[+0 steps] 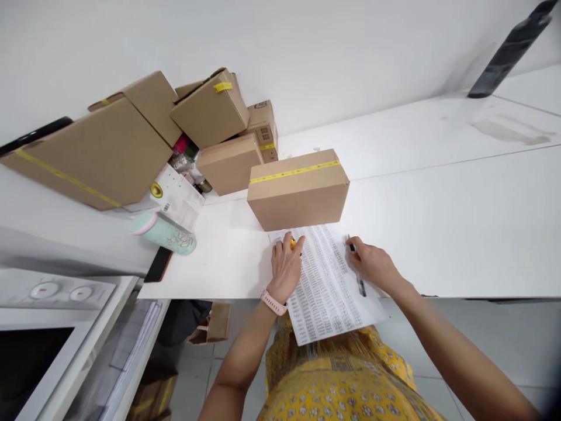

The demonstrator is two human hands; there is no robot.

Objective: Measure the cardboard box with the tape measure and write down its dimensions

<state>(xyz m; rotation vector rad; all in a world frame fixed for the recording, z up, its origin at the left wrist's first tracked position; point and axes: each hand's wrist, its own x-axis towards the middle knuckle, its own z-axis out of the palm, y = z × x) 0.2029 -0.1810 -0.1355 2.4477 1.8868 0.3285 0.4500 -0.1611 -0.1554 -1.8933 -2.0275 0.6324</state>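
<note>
A sheet printed with rows of small text (322, 280) lies on the white table and hangs past its front edge. My left hand (287, 266), with a pink watch strap at the wrist, rests on the sheet's upper left part. Its bent fingers are around a small orange-yellow object (293, 241), mostly covered. At the sheet's right side my right hand (372, 263) pinches a slim black-and-white pen (352, 248); the fingers hide its middle. Just beyond the sheet's far edge stands a closed cardboard box (298, 199) with yellow tape along its top.
More cardboard boxes (210, 108) are piled at the back left against the wall. A mint tumbler (169, 234) leans near the table's left end, beside a white printed package (182, 199). A dark bottle-like object (508, 52) stands far right. A white appliance (56, 298) is at lower left.
</note>
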